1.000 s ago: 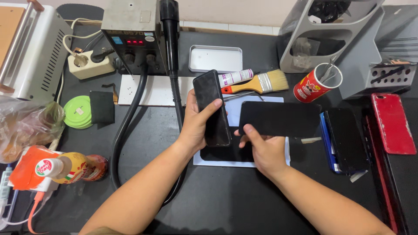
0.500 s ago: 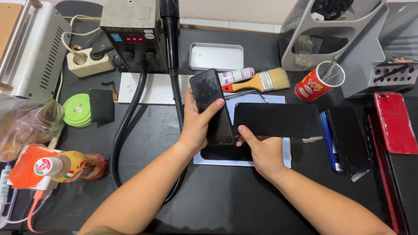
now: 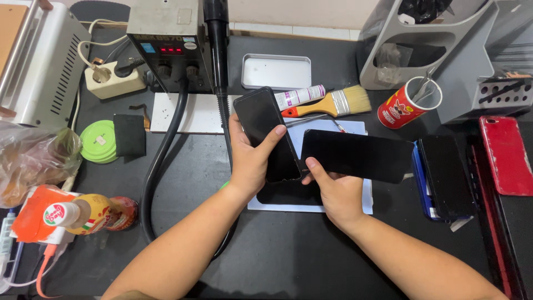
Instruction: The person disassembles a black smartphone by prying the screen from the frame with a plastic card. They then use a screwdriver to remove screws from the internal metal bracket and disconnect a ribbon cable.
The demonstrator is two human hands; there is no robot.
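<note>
Left hand (image 3: 251,166): black phone (image 3: 266,133) is grasped upright, at 11 o'clock of the white mat (image 3: 333,166);
Right hand (image 3: 336,194): dark screen panel (image 3: 358,155) is gripped flat, at 3 o'clock of the phone.

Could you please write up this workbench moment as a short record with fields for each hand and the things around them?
Left hand: left hand grips an upright black phone, thumb across its screen.
Right hand: right hand holds a black screen panel lying sideways.
Under hands: white mat with another dark panel.
Behind: paintbrush, white tube, metal tray, hot-air station.
Right side: red can, red phone.
</note>
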